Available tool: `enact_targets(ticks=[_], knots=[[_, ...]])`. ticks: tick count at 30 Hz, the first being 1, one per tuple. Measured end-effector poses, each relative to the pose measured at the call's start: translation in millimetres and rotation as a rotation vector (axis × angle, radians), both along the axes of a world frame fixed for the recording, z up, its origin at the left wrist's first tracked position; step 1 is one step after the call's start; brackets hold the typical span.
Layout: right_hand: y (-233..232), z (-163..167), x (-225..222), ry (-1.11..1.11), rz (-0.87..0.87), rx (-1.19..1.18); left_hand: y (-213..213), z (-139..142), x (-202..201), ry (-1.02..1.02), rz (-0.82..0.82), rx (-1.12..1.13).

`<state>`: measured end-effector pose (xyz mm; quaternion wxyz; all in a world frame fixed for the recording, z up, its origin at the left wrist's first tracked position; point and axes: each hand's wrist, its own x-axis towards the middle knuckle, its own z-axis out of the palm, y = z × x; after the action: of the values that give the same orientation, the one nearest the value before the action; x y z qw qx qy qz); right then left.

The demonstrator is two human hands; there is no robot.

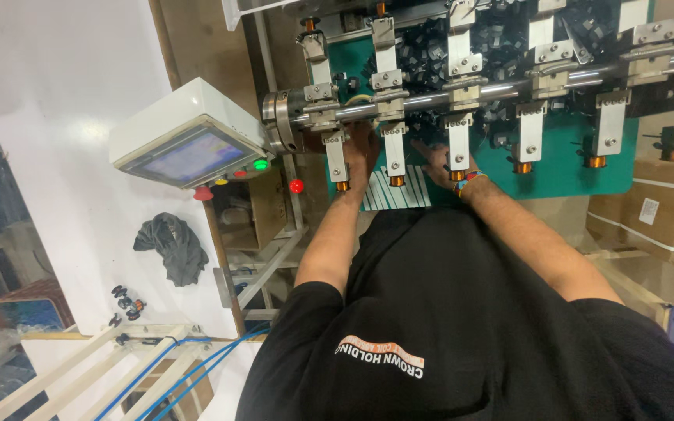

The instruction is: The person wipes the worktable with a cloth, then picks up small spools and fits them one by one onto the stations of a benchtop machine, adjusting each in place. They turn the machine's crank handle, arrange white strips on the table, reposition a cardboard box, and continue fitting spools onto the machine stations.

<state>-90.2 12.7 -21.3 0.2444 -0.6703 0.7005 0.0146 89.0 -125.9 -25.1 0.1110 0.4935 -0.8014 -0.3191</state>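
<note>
Because the view comes from a head camera tipped steeply down, the person's black shirt [462, 327] fills the lower half and both forearms reach away toward a coil winding machine [477, 86] at the top. Its long steel shaft [431, 97] runs across the frame and carries a row of grey metal brackets [462, 140], each ending in a small copper-wound bobbin [396, 180]; that even spacing looks meant to let several coils be served at once, which is a judgement from the layout. The left hand [362, 148] is raised between two of the brackets, its fingers tucked in behind the metal, so how far it is opened, or whether it grips anything, cannot be told. The right hand [437, 164], with a coloured band at the wrist [470, 181], lies flatter just beside the next bracket, fingers stretched toward the shaft; it shows nothing held. The nearest bobbins hang just below and between the two hands, close to the fingertips.

Under the brackets lies a green surface [571, 168] with a heap of dark plastic parts [431, 47] farther back. To the left stands a white control box [189, 140] with a screen, a green lamp and red buttons, angled toward the person, presumably for easy reach. A dark cloth [172, 245] lies on the white panel below it.
</note>
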Motion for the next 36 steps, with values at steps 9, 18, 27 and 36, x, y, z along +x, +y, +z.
enact_targets(ticks=[9, 18, 27, 36], knots=[[72, 26, -17, -0.197, -0.178, -0.085, 102, 60, 23, 0.114, 0.038, -0.042], [188, 22, -45, -0.212, -0.055, -0.454, 210, 51, -50, 0.2, -0.543, -0.105], [328, 11, -92, -0.323, -0.435, -0.543, 274, 20, -146, 0.184, -0.462, 0.681], [388, 12, -93, -0.345, -0.658, -0.456, 319, 19, -182, 0.304, -0.633, 0.602]])
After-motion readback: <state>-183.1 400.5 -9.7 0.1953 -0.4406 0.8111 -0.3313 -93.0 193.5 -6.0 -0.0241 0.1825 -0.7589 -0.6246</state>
